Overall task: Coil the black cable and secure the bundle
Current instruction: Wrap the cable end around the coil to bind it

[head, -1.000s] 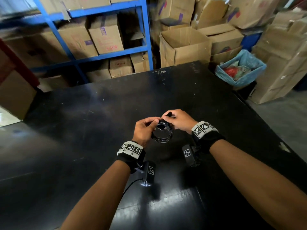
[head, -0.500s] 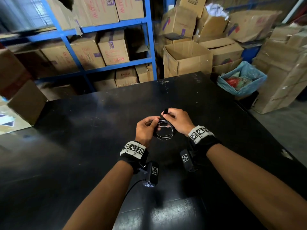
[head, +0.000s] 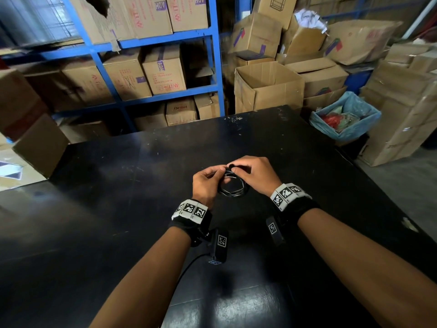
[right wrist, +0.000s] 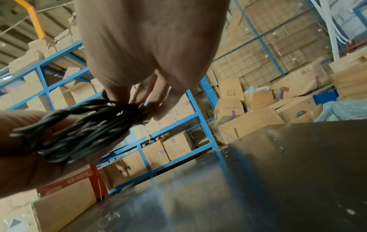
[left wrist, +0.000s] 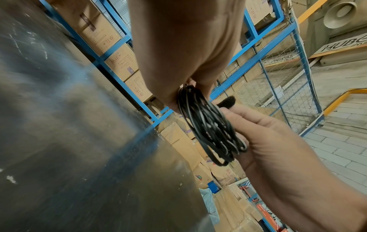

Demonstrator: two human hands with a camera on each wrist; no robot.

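The black cable (head: 233, 191) is wound into a small coil of several loops, held just above the black table (head: 142, 185). My left hand (head: 208, 179) pinches the coil's top left. My right hand (head: 250, 172) pinches the top right, where a black fuzzy strap end (head: 231, 165) sticks up between its fingertips. In the left wrist view the coil (left wrist: 212, 127) hangs edge-on from my left hand (left wrist: 190, 87), the strap (left wrist: 227, 102) poking out above the right hand (left wrist: 258, 125). The right wrist view shows the coil (right wrist: 79, 128), blurred, running from my right hand (right wrist: 143, 100) to the left palm (right wrist: 25, 164).
Blue shelving (head: 217, 67) stacked with cardboard boxes stands behind the table. An open carton (head: 267, 88) sits past the far edge. A blue-lined bin (head: 345, 119) with rubbish stands off the right corner. More cartons (head: 402, 114) pile at the right.
The camera tilted up and the hands sit lower in view. Both hands have drawn closer together at the coil's top, and the right fingers have moved over the strap end.
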